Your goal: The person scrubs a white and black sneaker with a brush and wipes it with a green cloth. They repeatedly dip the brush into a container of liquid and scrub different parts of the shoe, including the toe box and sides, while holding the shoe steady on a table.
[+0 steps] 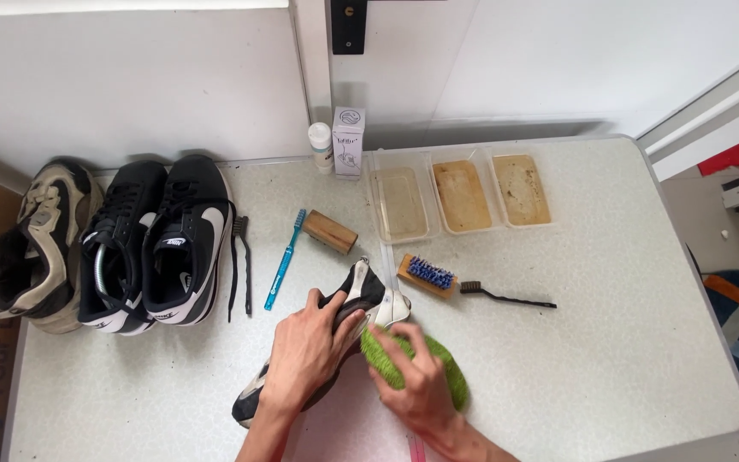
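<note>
Left hand [305, 351] is clamping the black-and-white sneaker [361, 299] from above, grip closed around its midsection, pinning it to the table [600, 359] so it cannot slide. Right hand [416, 385] is pressing a green cloth [451, 368] against the shoe's side near the toe, grip closed on the cloth. Shoe is lying at the table's near edge, long axis diagonal, one end pointing up-right toward the blue-bristled brush [427, 275].

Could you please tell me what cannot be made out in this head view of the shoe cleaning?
- Sneaker: its middle is covered by the left hand.
- Green cloth: partly under the right hand; where it meets the shoe is hidden.
- Three trays: what is in them is too unclear to tell.
- Both forearms: cut off by the bottom edge.
</note>
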